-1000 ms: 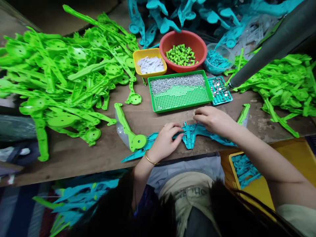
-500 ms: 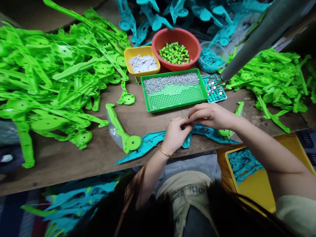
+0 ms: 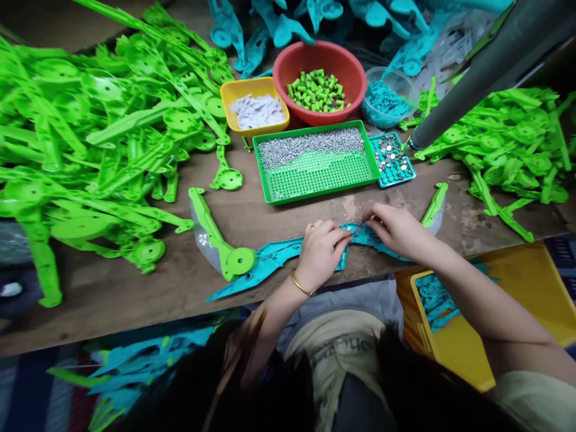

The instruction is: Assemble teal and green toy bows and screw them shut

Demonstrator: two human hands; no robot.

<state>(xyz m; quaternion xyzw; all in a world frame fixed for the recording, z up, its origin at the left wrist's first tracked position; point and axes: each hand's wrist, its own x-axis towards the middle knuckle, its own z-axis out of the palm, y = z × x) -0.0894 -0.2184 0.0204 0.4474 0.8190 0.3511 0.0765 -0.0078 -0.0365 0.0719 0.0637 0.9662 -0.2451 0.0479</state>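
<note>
A blue plastic bow-shaped shell (image 3: 276, 255) lies on the table in front of me, its hollow side up. Green arms with clear film stand at both ends: a left green arm (image 3: 211, 231) and a right green arm (image 3: 435, 205). Over the middle of the shell, my left hand (image 3: 320, 249) is closed, thumb and forefinger pinching a thin dark red wire (image 3: 359, 228). My right hand (image 3: 396, 227) pinches the wire's other end slightly to the right. A short stretch of wire shows between the fingertips. The fingers partly cover the shell.
Beyond the shell stand a green tray of screws (image 3: 315, 187), a small blue tray of round metal pieces (image 3: 391, 159), a red bowl (image 3: 281, 78), a yellow dish (image 3: 229, 114) and a clear tub (image 3: 411, 90). Green part heaps flank them; a grey pole (image 3: 468, 78) slants in at right.
My hands were close together over the shell's middle; my right hand has moved right, and the red wire now shows between them. The view has shifted slightly.
</note>
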